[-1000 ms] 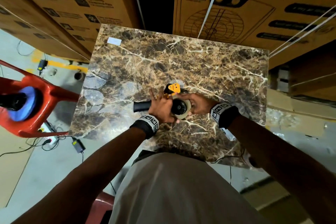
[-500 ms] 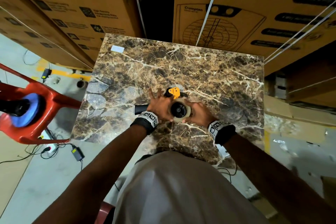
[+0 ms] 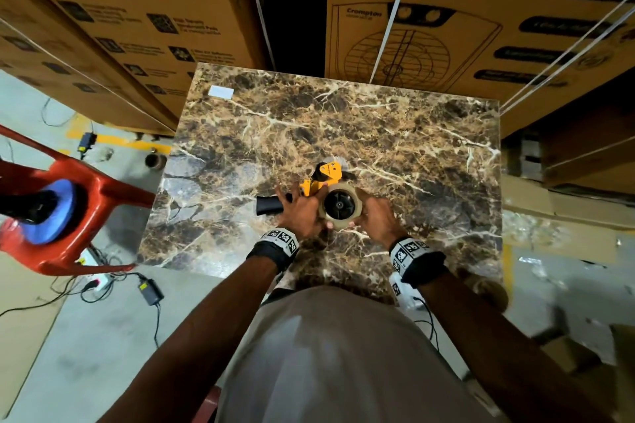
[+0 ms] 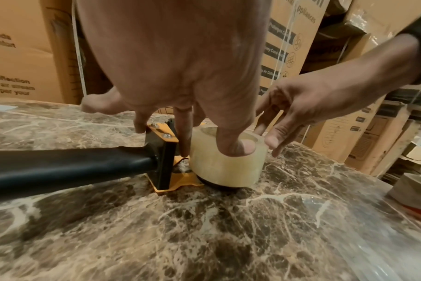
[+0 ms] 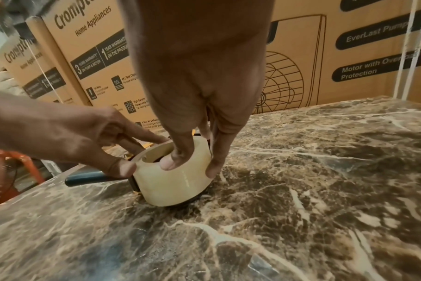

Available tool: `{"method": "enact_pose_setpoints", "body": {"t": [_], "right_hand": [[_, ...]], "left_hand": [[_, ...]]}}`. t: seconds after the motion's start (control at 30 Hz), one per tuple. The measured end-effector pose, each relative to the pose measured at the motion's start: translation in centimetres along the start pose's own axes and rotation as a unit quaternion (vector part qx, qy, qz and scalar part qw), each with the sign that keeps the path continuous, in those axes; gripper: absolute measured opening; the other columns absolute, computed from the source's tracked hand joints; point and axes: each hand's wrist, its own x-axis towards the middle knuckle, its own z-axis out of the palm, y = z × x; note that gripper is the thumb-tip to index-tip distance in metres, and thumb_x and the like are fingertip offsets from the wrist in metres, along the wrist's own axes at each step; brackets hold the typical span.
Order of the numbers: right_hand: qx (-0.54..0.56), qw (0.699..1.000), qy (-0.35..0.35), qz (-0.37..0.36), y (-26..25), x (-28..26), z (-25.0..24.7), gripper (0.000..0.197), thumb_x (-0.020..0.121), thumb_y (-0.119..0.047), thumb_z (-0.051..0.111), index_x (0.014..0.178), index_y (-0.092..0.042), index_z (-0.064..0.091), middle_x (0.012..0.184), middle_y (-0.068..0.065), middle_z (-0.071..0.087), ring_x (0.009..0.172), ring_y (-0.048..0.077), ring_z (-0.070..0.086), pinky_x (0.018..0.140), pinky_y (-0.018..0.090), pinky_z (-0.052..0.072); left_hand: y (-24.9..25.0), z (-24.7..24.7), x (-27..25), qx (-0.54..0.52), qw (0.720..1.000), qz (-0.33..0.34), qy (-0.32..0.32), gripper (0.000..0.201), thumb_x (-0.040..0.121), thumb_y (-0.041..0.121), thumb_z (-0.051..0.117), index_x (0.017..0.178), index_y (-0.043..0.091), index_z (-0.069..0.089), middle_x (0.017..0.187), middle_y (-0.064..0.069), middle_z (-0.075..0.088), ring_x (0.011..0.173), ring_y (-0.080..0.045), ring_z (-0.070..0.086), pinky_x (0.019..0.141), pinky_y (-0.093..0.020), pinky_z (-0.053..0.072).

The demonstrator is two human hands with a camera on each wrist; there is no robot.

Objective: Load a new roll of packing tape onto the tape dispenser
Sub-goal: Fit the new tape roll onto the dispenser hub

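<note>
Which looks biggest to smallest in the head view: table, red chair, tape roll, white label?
1. table
2. red chair, partly cut off at the frame edge
3. tape roll
4. white label

The chair stands on the floor, farther from the camera, so it looks smaller than it is.

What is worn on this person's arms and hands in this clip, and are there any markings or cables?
Both hands are bare, no gloves, and the forearms show no sleeves. The left hand and right hand each have a black wrist strap carrying white blocks printed with black square fiducial codes. A thin dark cable trails below the right wrist unit.

Red chair [image 3: 79, 203] beside marble table [image 3: 412, 148]; cardboard boxes [image 3: 481, 10] behind it
</note>
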Motion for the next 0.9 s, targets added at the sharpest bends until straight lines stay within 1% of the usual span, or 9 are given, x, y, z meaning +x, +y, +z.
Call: {"method": "enact_pose_setpoints", "body": {"t": [0.2, 0.33, 0.53, 0.6, 0.7, 0.73, 0.8, 0.87, 0.9], "right_hand": [[-0.007, 0.999, -0.015, 0.048, -0.5, 0.6, 0.4, 0.053, 0.081, -0.012, 0.082, 0.129, -0.018, 0.060, 0.122, 0.013, 0.067, 0.108, 0.029, 0.065, 0.094, 0.036, 0.055], [-0.012, 0.997, -0.015, 0.075, -0.8, 0.5, 0.6, 0.057, 0.075, -0.020, 0.089, 0.125, -0.012, 0.063, 0.122, 0.015, 0.066, 0.110, 0.030, 0.065, 0.090, 0.030, 0.052], [0.008, 0.995, 0.009, 0.096, -2.5, -1.3, 0.0, 0.050, 0.082, -0.022, 0.084, 0.124, -0.006, 0.064, 0.126, 0.015, 0.066, 0.119, 0.033, 0.060, 0.094, 0.032, 0.047], [0.031, 0.994, 0.016, 0.103, -2.9, -1.5, 0.3, 0.051, 0.077, -0.026, 0.088, 0.119, -0.004, 0.068, 0.121, 0.014, 0.070, 0.114, 0.031, 0.064, 0.086, 0.028, 0.047], [0.063, 0.992, 0.018, 0.109, -2.3, -1.9, 0.4, 0.048, 0.074, -0.028, 0.091, 0.111, -0.004, 0.074, 0.107, 0.014, 0.076, 0.085, 0.019, 0.066, 0.064, 0.014, 0.042], [0.073, 0.991, 0.025, 0.107, -1.9, -1.9, 0.4, 0.051, 0.073, -0.026, 0.092, 0.115, -0.005, 0.072, 0.104, 0.013, 0.077, 0.080, 0.015, 0.064, 0.058, 0.010, 0.041], [0.099, 0.989, 0.045, 0.102, -1.2, -1.9, 0.5, 0.074, 0.071, -0.022, 0.093, 0.135, -0.009, 0.058, 0.099, 0.012, 0.075, 0.080, 0.015, 0.068, 0.064, 0.014, 0.046], [0.114, 0.988, 0.035, 0.095, -0.7, -1.5, 0.7, 0.099, 0.069, -0.022, 0.094, 0.151, -0.021, 0.039, 0.097, 0.008, 0.072, 0.082, 0.018, 0.071, 0.074, 0.025, 0.054], [0.108, 0.990, 0.022, 0.088, -0.6, -1.2, 0.9, 0.099, 0.068, -0.023, 0.094, 0.151, -0.025, 0.041, 0.098, 0.006, 0.072, 0.083, 0.019, 0.071, 0.078, 0.030, 0.058]], "left_hand": [[0.5, 0.1, 0.2, 0.003, 1.000, -0.021, -0.009, 0.099, 0.088, 0.061, 0.062, 0.160, 0.038, -0.001, 0.155, -0.016, 0.044, 0.151, -0.051, -0.005, 0.103, -0.084, -0.013], [0.7, 0.0, 0.5, 0.015, 0.999, -0.037, -0.014, 0.099, 0.087, 0.059, 0.065, 0.160, 0.038, 0.000, 0.154, -0.016, 0.044, 0.151, -0.051, -0.003, 0.102, -0.084, -0.013], [0.4, -2.2, 1.3, 0.041, 0.998, -0.027, -0.045, 0.089, 0.085, 0.062, 0.066, 0.156, 0.050, 0.013, 0.162, -0.007, 0.033, 0.151, -0.050, 0.000, 0.101, -0.086, -0.012], [0.4, -3.1, 1.0, 0.071, 0.996, -0.012, -0.054, 0.089, 0.086, 0.063, 0.064, 0.155, 0.053, 0.008, 0.163, -0.005, 0.033, 0.151, -0.050, 0.006, 0.102, -0.085, -0.011], [0.7, -3.3, 0.4, 0.122, 0.992, 0.022, -0.027, 0.090, 0.086, 0.061, 0.064, 0.157, 0.049, 0.009, 0.154, -0.005, 0.046, 0.150, -0.043, 0.018, 0.102, -0.086, -0.009], [0.7, -3.0, 0.3, 0.117, 0.993, 0.029, -0.006, 0.089, 0.087, 0.056, 0.065, 0.157, 0.048, 0.011, 0.151, -0.005, 0.049, 0.150, -0.041, 0.020, 0.102, -0.086, -0.008], [0.2, -2.1, 0.1, 0.070, 0.997, 0.036, 0.013, 0.089, 0.085, 0.049, 0.066, 0.156, 0.049, 0.013, 0.145, -0.009, 0.054, 0.150, -0.040, 0.019, 0.102, -0.086, -0.007], [-0.2, -1.2, 0.1, 0.037, 0.999, 0.038, 0.009, 0.095, 0.078, 0.059, 0.067, 0.154, 0.051, 0.010, 0.146, -0.011, 0.053, 0.151, -0.043, 0.014, 0.101, -0.087, -0.009], [-0.1, -1.2, 0.0, 0.034, 0.999, 0.036, 0.004, 0.100, 0.075, 0.066, 0.067, 0.154, 0.051, 0.009, 0.150, -0.011, 0.050, 0.151, -0.045, 0.012, 0.100, -0.087, -0.011]]}}
